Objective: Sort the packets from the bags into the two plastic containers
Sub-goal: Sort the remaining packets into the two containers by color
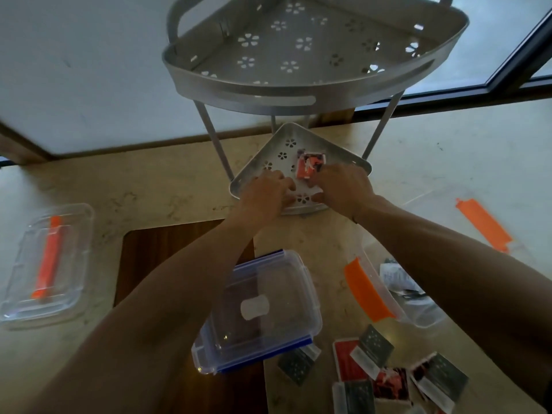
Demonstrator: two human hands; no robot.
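Observation:
A red and white packet (309, 166) lies on the lower tier (286, 135) of a grey corner rack. My right hand (340, 183) pinches the packet's near edge. My left hand (268, 189) rests on the same tier just left of it, fingers curled; whether it holds anything is hidden. A clear container with blue clips (260, 309) stands lidded near me. To its right a clear container with an orange clip (385, 294) stands open, with grey and white packets inside. Several loose red and dark grey packets (397, 369) lie at the bottom right.
The rack's upper tier (313, 82) overhangs my hands, carried on slanted legs (215, 144). A clear lid with an orange clip (44, 264) lies at the far left, another orange-clipped lid (484, 225) at the right. A dark wood inset (167, 243) cuts into the marble counter (149, 180).

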